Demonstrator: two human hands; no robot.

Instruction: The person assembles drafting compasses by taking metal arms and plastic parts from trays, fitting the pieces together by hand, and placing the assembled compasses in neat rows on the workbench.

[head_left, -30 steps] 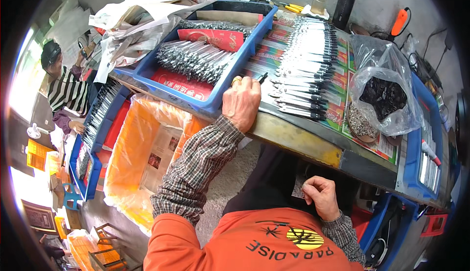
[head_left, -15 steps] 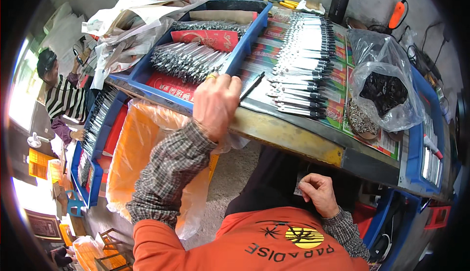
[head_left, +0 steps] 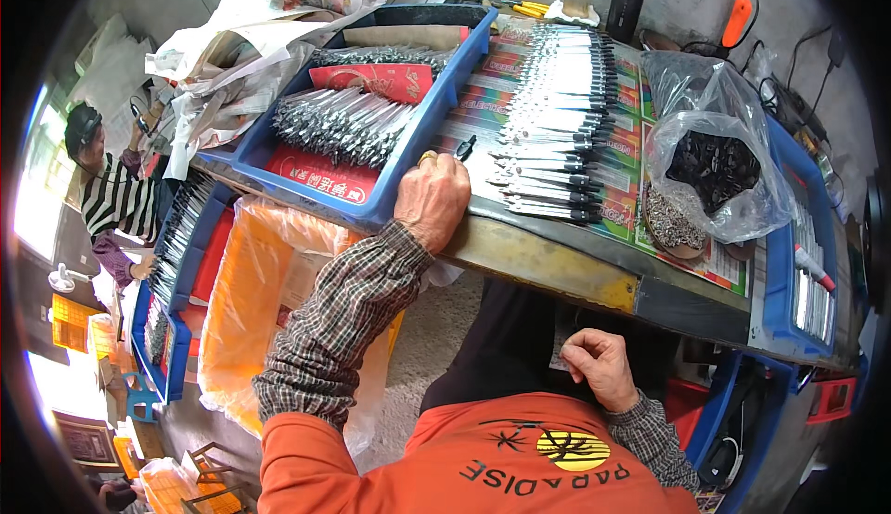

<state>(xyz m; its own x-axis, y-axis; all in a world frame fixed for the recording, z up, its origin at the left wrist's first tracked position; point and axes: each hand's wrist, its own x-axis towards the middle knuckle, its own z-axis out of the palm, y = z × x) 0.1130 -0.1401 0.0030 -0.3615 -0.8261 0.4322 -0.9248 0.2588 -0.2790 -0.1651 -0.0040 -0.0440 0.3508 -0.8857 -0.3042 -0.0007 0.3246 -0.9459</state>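
My left hand [head_left: 433,200] is closed at the table's front edge, beside the near corner of a blue tray [head_left: 379,203]. Past its fingers sticks the dark, clipped end of a pen [head_left: 465,148]; the rest is hidden by the hand. Low in front of my body, my right hand [head_left: 599,365] has its thumb and fingers curled together. A small pale flat piece [head_left: 559,345] shows beside its fingertips; what the fingers hold, if anything, I cannot make out. A long row of pens [head_left: 557,133] with white barrels and black ends lies right of my left hand.
More pens [head_left: 343,124] and red card fill the blue tray. A clear bag [head_left: 687,156] of black parts and a heap of small metal pieces [head_left: 673,221] lie right. Below hangs an orange plastic-lined bin [head_left: 246,310]. A co-worker [head_left: 121,189] is at far left.
My left hand has moved right and a little nearer, and the pen turned more upright, less of it showing. My right hand stays curled in place. The whole view has shifted slightly.
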